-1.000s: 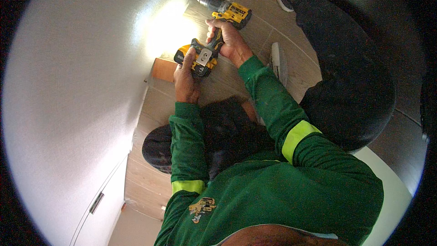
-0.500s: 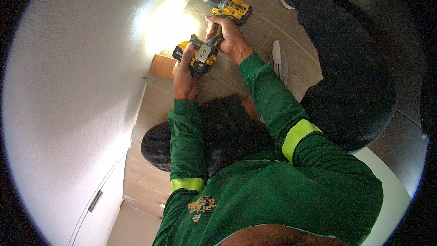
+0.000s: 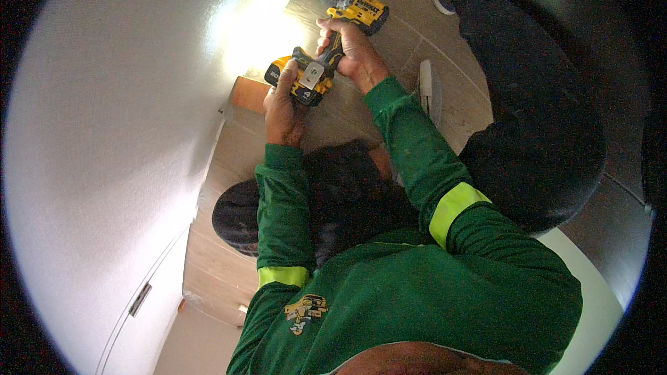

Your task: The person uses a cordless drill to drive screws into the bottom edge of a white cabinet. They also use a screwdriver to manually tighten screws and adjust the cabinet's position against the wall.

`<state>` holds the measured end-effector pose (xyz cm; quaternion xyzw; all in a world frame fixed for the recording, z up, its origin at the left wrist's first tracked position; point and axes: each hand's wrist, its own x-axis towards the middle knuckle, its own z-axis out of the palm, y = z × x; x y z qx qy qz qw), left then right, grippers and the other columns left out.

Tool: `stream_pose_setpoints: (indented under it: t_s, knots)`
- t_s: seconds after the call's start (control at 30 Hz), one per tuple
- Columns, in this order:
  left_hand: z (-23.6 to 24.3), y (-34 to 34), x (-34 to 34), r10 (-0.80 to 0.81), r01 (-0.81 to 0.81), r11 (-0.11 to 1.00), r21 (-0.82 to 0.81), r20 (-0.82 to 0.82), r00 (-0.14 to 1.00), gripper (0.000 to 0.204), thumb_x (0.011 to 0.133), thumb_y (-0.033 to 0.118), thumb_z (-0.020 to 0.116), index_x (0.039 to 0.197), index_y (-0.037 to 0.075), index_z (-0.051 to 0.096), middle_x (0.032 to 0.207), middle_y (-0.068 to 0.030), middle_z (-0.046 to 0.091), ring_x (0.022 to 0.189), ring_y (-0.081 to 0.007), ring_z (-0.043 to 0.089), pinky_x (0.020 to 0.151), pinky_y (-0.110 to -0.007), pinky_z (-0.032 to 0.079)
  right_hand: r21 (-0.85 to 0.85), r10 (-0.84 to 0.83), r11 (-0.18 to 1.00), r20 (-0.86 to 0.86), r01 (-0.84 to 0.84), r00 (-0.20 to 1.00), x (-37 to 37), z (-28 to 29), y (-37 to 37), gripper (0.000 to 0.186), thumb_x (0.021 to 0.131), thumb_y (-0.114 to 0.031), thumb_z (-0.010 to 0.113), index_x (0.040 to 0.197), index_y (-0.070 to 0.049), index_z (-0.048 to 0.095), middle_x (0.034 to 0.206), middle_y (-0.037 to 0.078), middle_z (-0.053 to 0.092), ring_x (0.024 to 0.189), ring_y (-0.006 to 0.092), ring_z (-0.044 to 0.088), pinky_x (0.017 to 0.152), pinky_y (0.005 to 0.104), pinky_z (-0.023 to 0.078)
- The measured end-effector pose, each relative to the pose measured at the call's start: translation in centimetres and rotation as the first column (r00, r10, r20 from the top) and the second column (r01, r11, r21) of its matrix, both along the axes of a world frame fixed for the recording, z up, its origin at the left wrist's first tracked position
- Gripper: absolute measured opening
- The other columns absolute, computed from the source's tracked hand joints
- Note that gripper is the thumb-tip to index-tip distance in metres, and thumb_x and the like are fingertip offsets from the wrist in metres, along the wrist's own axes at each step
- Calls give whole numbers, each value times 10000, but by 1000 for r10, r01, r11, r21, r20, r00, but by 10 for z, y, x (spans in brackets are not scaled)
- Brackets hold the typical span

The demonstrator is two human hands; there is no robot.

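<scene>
A yellow and black cordless drill (image 3: 363,12) lies across my hands, its chuck pointing up and left toward the wall. My right hand (image 3: 353,48) is wrapped round the drill's grip. Lower down, my left hand (image 3: 282,101) holds the battery pack (image 3: 310,82) at the base of the grip, with the thumb on its upper side and the other fingers hidden beneath. A bright patch of light falls on the wall beside the tool. Whether a bit sits in the chuck is too small to tell.
A white wall (image 3: 125,111) rises close on the left. Near its foot, an orange-brown block (image 3: 249,94) rests on the wood-look floor (image 3: 221,271). To the right of my right wrist lies a pale, narrow object (image 3: 426,83). My dark-trousered leg (image 3: 535,104) stretches along the right.
The drill and both hands sit very slightly higher in the picture. Both hands keep the same hold, and the view has shifted a little.
</scene>
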<state>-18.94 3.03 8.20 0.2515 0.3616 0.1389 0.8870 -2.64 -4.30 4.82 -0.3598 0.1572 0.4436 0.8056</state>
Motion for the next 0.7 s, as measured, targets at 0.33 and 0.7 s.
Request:
stream_pose_setpoints:
  t_s: [0.33, 0.7]
  knots:
    - [-5, 4, -2, -23, 23, 1000, 0, 3, 1000, 365, 966, 254, 684, 1162, -39, 589, 1044, -115, 695, 883, -213, 714, 794, -351, 605, 10, -2, 1000, 21, 2, 1000, 0, -2, 2, 146, 851, -99, 690, 797, -90, 555, 595, 6, 523, 510, 163, 534, 535, 335, 488]
    - [-7, 3, -3, 7, -7, 1000, -4, 26, 1000, 358, 960, 249, 693, 1149, -42, 603, 1043, -108, 691, 884, -203, 710, 811, -346, 604, 15, 24, 1000, 25, -25, 999, 0, 3, -1, 165, 880, -81, 684, 989, -49, 566, 650, -21, 524, 565, 114, 531, 592, 314, 506]
